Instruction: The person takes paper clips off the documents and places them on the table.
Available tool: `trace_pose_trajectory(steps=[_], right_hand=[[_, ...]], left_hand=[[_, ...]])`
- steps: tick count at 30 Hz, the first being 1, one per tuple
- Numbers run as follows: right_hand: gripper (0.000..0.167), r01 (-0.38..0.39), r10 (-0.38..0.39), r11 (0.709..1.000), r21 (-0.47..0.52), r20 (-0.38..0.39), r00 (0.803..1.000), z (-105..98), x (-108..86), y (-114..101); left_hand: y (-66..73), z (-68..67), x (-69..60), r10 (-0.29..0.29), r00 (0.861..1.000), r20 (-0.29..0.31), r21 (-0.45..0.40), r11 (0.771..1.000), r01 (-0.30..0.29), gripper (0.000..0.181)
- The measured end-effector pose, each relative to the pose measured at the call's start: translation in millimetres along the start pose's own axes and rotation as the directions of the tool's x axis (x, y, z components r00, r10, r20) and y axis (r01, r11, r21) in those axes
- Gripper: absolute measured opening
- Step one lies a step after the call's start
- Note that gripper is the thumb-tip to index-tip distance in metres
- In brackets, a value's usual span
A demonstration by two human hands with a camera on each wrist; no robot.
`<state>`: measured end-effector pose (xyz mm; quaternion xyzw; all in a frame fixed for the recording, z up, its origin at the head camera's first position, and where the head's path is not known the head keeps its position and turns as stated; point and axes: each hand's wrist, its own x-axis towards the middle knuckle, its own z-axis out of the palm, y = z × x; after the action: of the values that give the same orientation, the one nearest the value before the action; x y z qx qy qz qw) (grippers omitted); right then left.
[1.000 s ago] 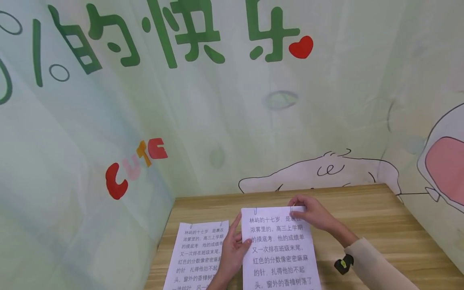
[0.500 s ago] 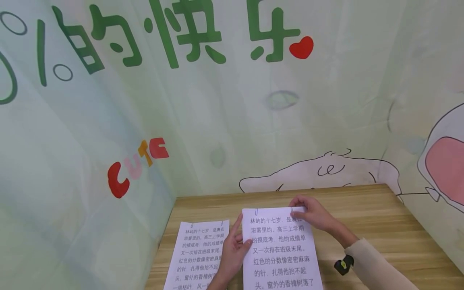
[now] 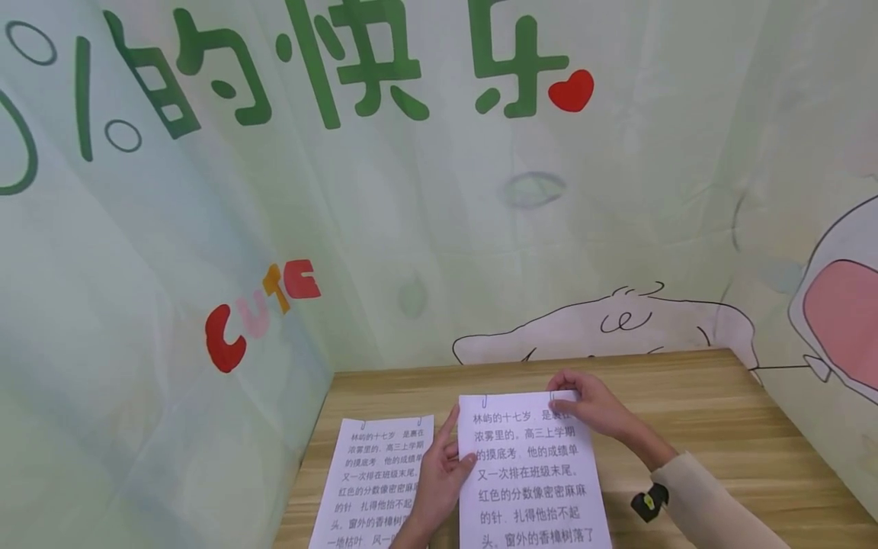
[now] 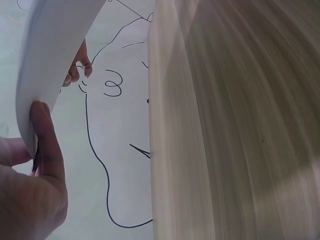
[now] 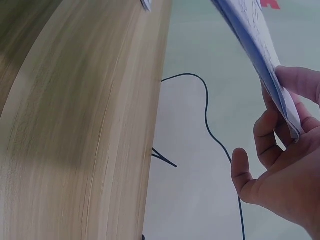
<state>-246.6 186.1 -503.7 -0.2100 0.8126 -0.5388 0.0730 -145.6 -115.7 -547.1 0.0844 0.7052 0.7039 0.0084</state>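
A sheaf of printed paper [image 3: 528, 473], with large lines of Chinese text, is held up off the table in front of me. Two paper clips sit along its top edge, the left clip [image 3: 484, 401] in plain sight. My left hand [image 3: 437, 482] grips the sheaf's left edge, thumb on the printed face and fingers behind. At the top right corner, beside the other clip, my right hand [image 3: 598, 408] pinches the paper between thumb and fingers. The right wrist view shows several layered sheets [image 5: 267, 75] in the right hand [image 5: 287, 165].
To the left, a second clipped sheaf [image 3: 373, 476] with matching text lies on the wood-grain table [image 3: 720, 427], partly hidden by my left hand. A printed cloth backdrop [image 3: 439, 244] rises behind the table's back edge. A black device [image 3: 650, 502] is by my right sleeve.
The head view has shifted very slightly. Both hands keep the same hold, and the sheaf stays almost still.
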Motion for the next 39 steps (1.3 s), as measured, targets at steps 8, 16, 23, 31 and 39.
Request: trace_pose_trajectory(steps=[8, 16, 23, 31, 39], right_hand=[[0.016, 0.007, -0.007, 1.000, -0.012, -0.002, 1.000, -0.2, 0.6, 1.6], [0.016, 0.003, -0.004, 1.000, -0.011, -0.003, 1.000, 0.7, 1.0, 1.9], [0.015, -0.002, 0.002, 1.000, -0.007, -0.005, 1.000, 1.3, 1.3, 2.5], [0.015, 0.001, -0.001, 0.999, 0.034, -0.007, 1.000, 1.7, -0.5, 1.6], [0.016, -0.014, 0.014, 0.998, 0.061, -0.001, 1.000, 1.1, -2.4, -0.6]], left_hand=[[-0.4, -1.0, 0.5, -0.001, 1.000, 0.007, -0.002, 1.000, 0.001, 0.087], [-0.4, -1.7, -1.5, 0.002, 1.000, 0.012, -0.007, 1.000, -0.002, 0.087], [-1.0, -1.7, -2.7, 0.007, 1.000, 0.017, -0.004, 1.000, -0.007, 0.088], [-1.2, -2.7, -2.2, 0.044, 0.999, 0.007, 0.032, 0.998, -0.045, 0.087], [0.8, 0.7, -4.2, -0.001, 1.000, -0.014, 0.058, 0.998, 0.002, 0.087]])
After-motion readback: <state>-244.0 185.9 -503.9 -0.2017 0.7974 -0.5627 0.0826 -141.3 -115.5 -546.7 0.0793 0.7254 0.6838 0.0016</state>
